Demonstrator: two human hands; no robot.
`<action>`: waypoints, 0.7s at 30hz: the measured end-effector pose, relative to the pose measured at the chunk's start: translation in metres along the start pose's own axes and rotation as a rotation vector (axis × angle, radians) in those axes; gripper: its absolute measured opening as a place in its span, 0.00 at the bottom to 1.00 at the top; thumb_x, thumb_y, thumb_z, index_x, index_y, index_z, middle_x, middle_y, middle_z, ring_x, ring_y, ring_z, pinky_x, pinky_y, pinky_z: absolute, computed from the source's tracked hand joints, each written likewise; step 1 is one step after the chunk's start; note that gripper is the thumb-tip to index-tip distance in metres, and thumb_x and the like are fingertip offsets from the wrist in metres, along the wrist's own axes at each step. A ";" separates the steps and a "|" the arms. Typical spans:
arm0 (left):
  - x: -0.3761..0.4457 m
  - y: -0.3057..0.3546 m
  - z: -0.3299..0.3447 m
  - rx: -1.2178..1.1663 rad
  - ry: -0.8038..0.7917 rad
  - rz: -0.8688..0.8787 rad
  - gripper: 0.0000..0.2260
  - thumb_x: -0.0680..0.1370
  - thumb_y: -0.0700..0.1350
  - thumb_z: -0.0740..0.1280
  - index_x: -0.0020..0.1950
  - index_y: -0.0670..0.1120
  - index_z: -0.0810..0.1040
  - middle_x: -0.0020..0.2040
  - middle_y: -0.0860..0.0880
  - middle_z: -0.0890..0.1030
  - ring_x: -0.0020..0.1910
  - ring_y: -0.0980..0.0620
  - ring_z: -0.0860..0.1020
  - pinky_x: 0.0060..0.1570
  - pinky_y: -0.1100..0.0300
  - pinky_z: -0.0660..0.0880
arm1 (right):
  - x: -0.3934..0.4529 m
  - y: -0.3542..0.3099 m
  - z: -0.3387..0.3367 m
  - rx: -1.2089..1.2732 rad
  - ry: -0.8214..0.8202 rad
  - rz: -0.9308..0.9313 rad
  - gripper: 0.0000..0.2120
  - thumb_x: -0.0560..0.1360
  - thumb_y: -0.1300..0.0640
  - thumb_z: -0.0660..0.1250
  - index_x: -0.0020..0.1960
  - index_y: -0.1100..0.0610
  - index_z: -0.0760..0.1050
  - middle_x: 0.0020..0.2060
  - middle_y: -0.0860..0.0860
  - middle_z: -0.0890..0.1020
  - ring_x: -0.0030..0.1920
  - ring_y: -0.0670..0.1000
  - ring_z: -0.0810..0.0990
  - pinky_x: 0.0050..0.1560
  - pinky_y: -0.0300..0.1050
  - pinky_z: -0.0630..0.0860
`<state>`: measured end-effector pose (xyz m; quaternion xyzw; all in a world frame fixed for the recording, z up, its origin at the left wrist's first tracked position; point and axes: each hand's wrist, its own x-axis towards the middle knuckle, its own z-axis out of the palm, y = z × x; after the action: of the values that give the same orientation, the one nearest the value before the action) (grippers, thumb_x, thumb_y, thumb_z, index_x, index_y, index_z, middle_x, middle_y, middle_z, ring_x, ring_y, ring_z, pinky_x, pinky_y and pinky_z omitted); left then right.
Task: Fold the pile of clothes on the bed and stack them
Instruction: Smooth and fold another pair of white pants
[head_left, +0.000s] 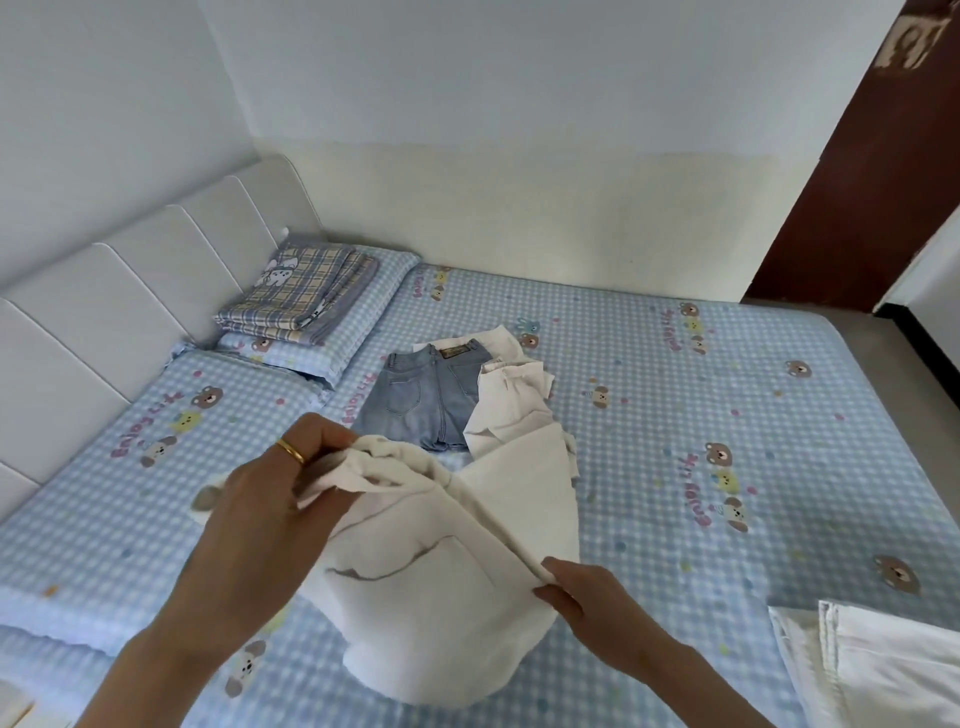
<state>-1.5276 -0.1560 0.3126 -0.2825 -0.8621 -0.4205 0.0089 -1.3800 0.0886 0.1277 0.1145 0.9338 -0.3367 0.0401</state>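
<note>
- Left hand (270, 499) pinches the bunched top edge of a cream fleece garment (436, 587); right hand (582, 587) pinches its right edge, lifting it over the blue checked bed sheet (727, 415).
- Folding looks barely begun; next, spread it flat.
- Faded blue jeans (421, 400) wait beyond.

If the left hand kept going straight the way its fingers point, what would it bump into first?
Probably the folded blue jeans, just beyond the cream garment that the left hand grips. Depth is hard to judge from one view.
</note>
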 end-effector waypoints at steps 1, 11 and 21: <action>0.001 -0.003 0.001 -0.026 0.011 -0.032 0.12 0.72 0.41 0.70 0.45 0.59 0.75 0.40 0.64 0.81 0.39 0.66 0.78 0.35 0.71 0.72 | -0.007 0.001 -0.005 0.014 0.015 0.002 0.12 0.79 0.46 0.57 0.38 0.46 0.63 0.31 0.43 0.73 0.32 0.43 0.70 0.37 0.45 0.69; -0.021 -0.051 0.070 -0.264 0.008 -0.310 0.07 0.72 0.47 0.72 0.43 0.56 0.74 0.41 0.59 0.81 0.38 0.63 0.78 0.35 0.59 0.70 | -0.093 -0.002 -0.110 -0.120 0.034 0.150 0.12 0.79 0.49 0.60 0.37 0.48 0.64 0.26 0.48 0.70 0.30 0.44 0.71 0.34 0.35 0.66; -0.035 -0.173 0.095 -0.183 0.101 -0.525 0.07 0.74 0.44 0.70 0.43 0.49 0.72 0.36 0.51 0.79 0.35 0.55 0.78 0.31 0.61 0.69 | 0.028 -0.009 -0.036 -0.177 -0.202 0.171 0.17 0.82 0.48 0.54 0.35 0.48 0.58 0.30 0.44 0.70 0.37 0.48 0.71 0.41 0.44 0.66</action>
<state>-1.5629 -0.1869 0.1178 -0.0278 -0.8626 -0.4982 -0.0828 -1.4088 0.1106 0.1567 0.1554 0.9379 -0.2580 0.1722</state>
